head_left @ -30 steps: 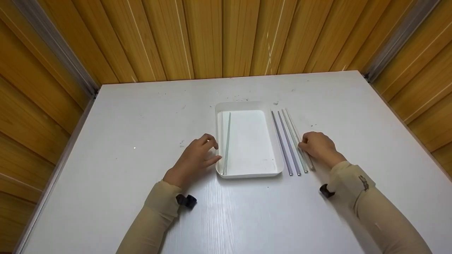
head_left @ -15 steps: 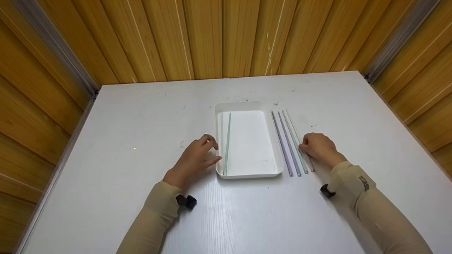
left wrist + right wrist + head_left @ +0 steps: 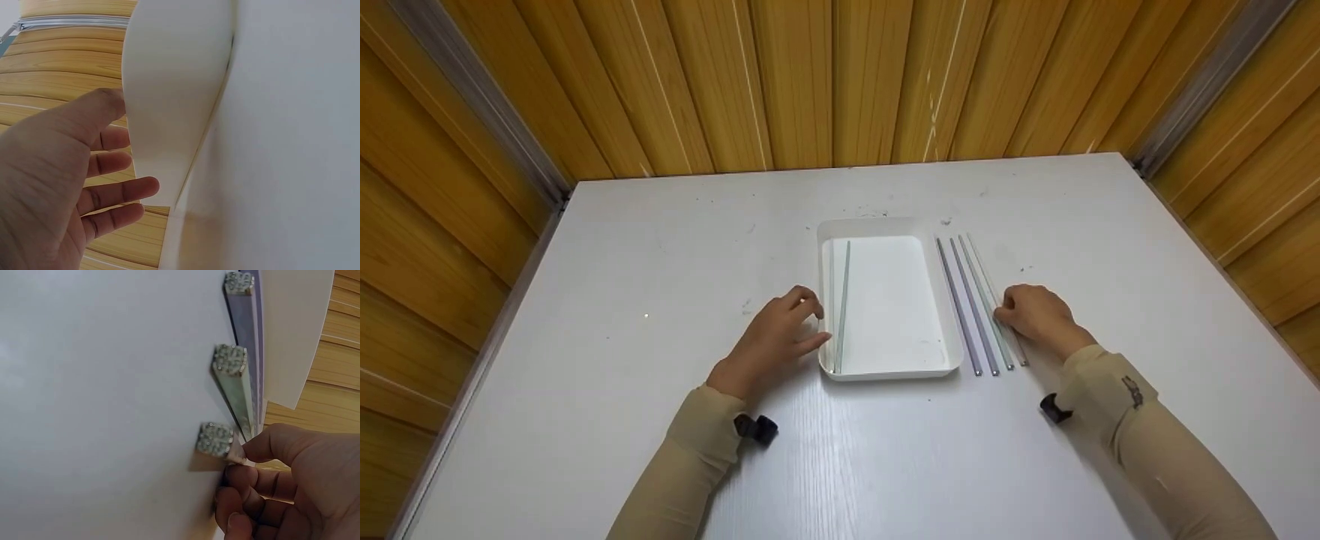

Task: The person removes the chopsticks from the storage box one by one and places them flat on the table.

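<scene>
In the head view my left hand is at the left side of a white rectangular tray, its thumb over the rim and other fingers outside. The left wrist view shows the thumb tip hidden behind the wall and fingertips against its outer face. My right hand pinches the rightmost chopstick, a pale pinkish chopstick with a glittery square end, low on the table. Beside it lie a green chopstick and two purple chopsticks. Inside the tray, along its left wall, lie a green chopstick and a whitish one.
The white table bears small dark specks and scuffs, mostly behind the tray. Wood-patterned panels rise along its back and sides, with metal posts at the corners. A small black camera sits at the left wrist.
</scene>
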`<move>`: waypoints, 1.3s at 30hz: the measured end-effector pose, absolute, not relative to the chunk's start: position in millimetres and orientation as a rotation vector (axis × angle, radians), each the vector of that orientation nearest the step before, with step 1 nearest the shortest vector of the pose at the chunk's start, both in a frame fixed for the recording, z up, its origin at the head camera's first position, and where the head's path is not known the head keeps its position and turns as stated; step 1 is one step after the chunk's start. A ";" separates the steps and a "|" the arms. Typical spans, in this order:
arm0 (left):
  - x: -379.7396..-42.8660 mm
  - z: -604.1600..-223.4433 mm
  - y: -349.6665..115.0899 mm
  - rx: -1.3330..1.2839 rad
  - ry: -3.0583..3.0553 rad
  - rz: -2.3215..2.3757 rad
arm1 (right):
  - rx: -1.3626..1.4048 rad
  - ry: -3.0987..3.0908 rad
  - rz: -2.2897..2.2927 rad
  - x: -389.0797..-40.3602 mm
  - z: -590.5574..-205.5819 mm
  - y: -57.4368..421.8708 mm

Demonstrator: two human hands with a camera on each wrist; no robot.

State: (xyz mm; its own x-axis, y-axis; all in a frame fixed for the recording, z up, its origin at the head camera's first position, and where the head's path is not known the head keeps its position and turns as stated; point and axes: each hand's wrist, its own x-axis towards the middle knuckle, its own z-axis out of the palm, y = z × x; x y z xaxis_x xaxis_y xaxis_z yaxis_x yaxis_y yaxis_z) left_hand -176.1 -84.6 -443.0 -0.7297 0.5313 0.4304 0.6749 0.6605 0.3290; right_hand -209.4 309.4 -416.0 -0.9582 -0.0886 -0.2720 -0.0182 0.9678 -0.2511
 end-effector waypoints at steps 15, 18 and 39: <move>-179.5 -442.3 -82.0 -0.987 -2.554 -0.663 | -0.096 2.811 -0.373 -208.5 -413.4 313.2; -179.9 -442.2 -81.1 -0.984 -2.570 -0.677 | -0.092 2.819 -0.367 -208.0 -412.8 314.3; -183.8 -442.6 -83.5 -0.993 -2.537 -0.684 | -0.101 2.844 -0.404 -211.2 -403.2 315.2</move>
State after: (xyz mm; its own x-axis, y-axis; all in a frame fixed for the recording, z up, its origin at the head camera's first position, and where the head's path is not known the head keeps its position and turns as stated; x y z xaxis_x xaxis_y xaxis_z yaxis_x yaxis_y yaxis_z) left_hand -183.8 -83.5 -442.6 -0.7022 0.5417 0.4621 0.7006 0.6416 0.3123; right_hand -211.2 315.2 -403.2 -0.9619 -0.1055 -0.2521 -0.0312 0.9588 -0.2824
